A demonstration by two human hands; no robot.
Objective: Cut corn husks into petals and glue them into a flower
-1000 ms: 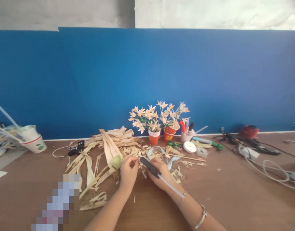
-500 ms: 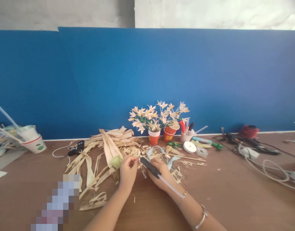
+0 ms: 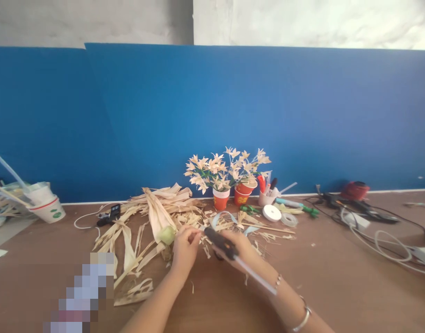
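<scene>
Fingers pinched together, my left hand [image 3: 186, 246] is over the desk's middle; whatever lies between its fingertips is too small to name. My right hand [image 3: 239, 247] is wrapped round a black hot glue gun [image 3: 222, 243], slightly blurred. A translucent glue stick [image 3: 255, 275] sticks out of the gun's back end, over my wrist. The gun's tip points left, close by my left fingertips. Just left of my left hand lie pale dried corn husks [image 3: 158, 215] with a greenish base [image 3: 167, 235]. Thin husk scraps are scattered behind both hands.
Red paper cups [image 3: 221, 200] hold pale husk flowers [image 3: 215, 169] against the blue partition [image 3: 139, 115]. A white ribbon spool [image 3: 271, 212] and tape roll [image 3: 289, 219] lie to their right. Cables [image 3: 378, 245] spread on the right; a white cup [image 3: 49, 210] tilts at far left.
My right hand has moved slightly right and turned, swinging the glue gun's back end right and down toward me. My left hand stays nearly still in its pinch.
</scene>
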